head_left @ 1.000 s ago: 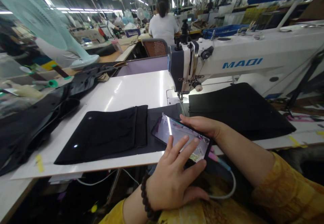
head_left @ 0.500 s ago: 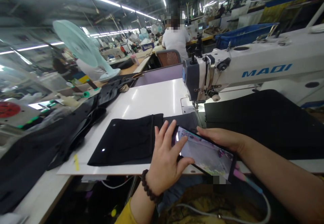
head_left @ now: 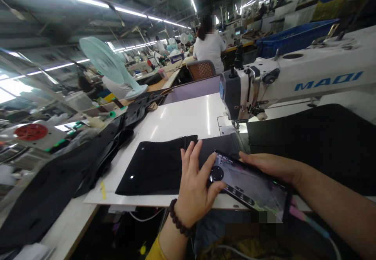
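Observation:
Both my hands hold a black smartphone (head_left: 249, 187) sideways over the front edge of the white sewing table (head_left: 182, 119). My left hand (head_left: 195, 187) grips its left end, thumb on the lit screen, fingers raised behind. My right hand (head_left: 272, 166) wraps the far edge near the right end. A cable leaves the phone at the lower right. Just beyond the phone lies a flat piece of black fabric (head_left: 158, 166) with two small white dots.
A white MAQI sewing machine (head_left: 293, 83) stands at the right, with more black fabric (head_left: 317, 142) under its arm. A heap of dark garments (head_left: 73, 166) covers the left. A green fan (head_left: 108, 66) and a seated person in white (head_left: 210, 48) are farther back.
The view has swung up and left. My left hand slid from flat on the screen to the phone's left end, thumb on the glass. The screen picture changed.

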{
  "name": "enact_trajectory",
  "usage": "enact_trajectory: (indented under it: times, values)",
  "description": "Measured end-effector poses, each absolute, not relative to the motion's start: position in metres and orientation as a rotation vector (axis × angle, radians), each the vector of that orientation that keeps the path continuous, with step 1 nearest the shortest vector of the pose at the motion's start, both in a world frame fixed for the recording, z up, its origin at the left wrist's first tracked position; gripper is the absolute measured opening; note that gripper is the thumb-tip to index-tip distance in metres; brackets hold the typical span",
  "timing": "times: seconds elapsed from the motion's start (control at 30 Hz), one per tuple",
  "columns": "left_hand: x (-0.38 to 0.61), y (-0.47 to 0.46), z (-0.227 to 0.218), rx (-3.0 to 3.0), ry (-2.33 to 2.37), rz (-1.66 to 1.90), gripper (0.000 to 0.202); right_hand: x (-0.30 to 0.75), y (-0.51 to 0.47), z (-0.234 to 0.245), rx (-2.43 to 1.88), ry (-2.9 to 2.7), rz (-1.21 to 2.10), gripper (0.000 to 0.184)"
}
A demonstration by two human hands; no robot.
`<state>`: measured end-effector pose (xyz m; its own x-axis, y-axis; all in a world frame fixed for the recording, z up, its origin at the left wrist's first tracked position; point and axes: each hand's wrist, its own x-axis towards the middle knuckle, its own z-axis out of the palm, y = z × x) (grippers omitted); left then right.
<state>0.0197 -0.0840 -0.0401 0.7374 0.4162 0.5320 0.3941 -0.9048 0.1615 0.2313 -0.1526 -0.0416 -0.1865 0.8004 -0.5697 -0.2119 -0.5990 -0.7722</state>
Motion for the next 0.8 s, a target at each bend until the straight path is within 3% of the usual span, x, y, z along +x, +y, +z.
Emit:
enact_trajectory:
  times: [0.8]
  values:
    - [0.0201, -0.0849, -0.0378, 2.898, 0.62, 0.91, 0.05, 0.2335, -0.1515, -0.041, -1.287, -0.76, 1.878, 0.047]
